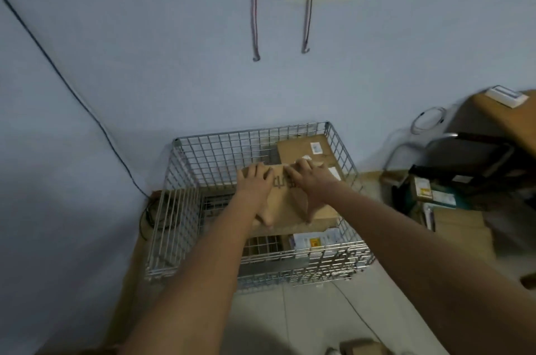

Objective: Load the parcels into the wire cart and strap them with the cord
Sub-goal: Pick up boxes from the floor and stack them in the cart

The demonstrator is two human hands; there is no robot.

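Both arms of the person reach forward and down into the wire cart (342, 260), which stands on the floor against the wall. The left hand (255, 185) lies palm down on the top face of a brown cardboard parcel (285, 206); its fingers (252, 170) are spread and nearly straight and point away from the person, toward the wall, and its thumb reaches down to the near edge of the box. The right hand (310, 180) lies on the same top face, just beside the left one, with the fingers also spread and pointing toward the wall and a little to the left. Its thumb stretches down to the near edge of the box. So both hands press flat on the parcel and do not curl around it.

The parcel is inside the cart, in the middle and right part. Its long axis goes from left to right, roughly parallel to the wall, and the top face tilts a little toward the person. Dark printed characters show on this face between the two hands.

Behind it, in the far right corner of the cart, lies a second brown box (301, 150) with white labels. Below the near edge of the held parcel there is a white package (314, 240) with a yellow mark.

The cord (253, 6) hangs on the wall above the cart, well apart from the hands, with a hook at each low end. At the right stands a wooden counter (510, 119).
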